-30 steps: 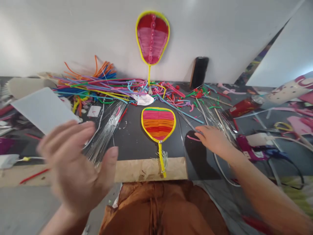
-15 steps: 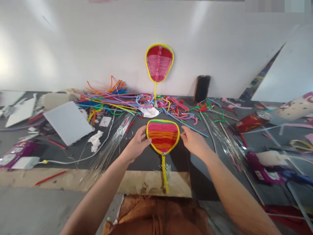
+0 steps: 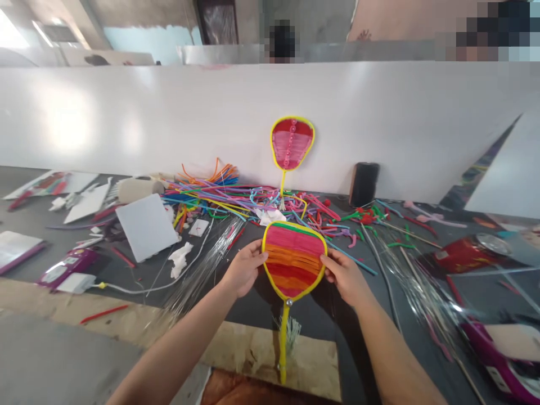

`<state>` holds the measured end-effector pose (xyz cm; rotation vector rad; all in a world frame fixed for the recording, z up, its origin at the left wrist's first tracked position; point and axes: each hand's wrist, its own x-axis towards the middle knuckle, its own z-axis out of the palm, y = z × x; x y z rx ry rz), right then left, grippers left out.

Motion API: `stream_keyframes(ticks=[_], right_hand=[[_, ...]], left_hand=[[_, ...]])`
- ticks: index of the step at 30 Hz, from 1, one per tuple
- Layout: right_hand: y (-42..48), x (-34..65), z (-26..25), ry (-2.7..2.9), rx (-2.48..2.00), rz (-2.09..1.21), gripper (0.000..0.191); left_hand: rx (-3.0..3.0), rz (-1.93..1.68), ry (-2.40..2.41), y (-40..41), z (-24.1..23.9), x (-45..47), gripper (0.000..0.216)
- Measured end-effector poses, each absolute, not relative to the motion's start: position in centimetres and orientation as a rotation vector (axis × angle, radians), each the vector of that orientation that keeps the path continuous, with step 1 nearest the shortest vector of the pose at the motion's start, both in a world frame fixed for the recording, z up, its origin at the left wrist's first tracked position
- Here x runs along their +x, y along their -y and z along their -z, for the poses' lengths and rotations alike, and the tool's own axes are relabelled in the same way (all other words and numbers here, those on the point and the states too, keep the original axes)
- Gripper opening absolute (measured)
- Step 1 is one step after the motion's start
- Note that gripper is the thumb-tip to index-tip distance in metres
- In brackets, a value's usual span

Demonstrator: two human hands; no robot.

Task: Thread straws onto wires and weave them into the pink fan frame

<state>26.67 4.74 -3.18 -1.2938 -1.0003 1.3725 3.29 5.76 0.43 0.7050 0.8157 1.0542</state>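
Note:
A hand fan (image 3: 294,261) made of pipe cleaners faces me, with a yellow rim, stripes of green, pink, orange and red, and a yellow handle with a pale tassel (image 3: 292,331). My left hand (image 3: 246,266) pinches its left rim between thumb and fingers. On the opposite rim, my right hand (image 3: 343,273) is closed the same way. The fan appears raised off the dark table (image 3: 307,315). Behind it, a second fan (image 3: 292,143) in pink and red, with a row of pink beads, leans against the white board (image 3: 202,112).
Many coloured pipe cleaners (image 3: 236,197) lie in a heap along the board. A black phone (image 3: 364,184) stands upright at the back. To the right lies a red can (image 3: 472,253); to the left are a white square panel (image 3: 147,226) and a purple device (image 3: 70,267). People sit beyond the board.
Both hands have closed on the fan's rim and lifted it nearer to me, so it looks larger. My view has tilted up, showing the room beyond the board.

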Motion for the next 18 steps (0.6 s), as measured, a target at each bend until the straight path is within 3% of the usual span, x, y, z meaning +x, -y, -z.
stream_keyframes(ticks=[18], right_hand=[[-4.8,26.3,2.5,0.673,-1.106,-1.31,0.024]], left_hand=[[0.573,-0.819,-0.788,-5.0,1.9,4.5,0.043]])
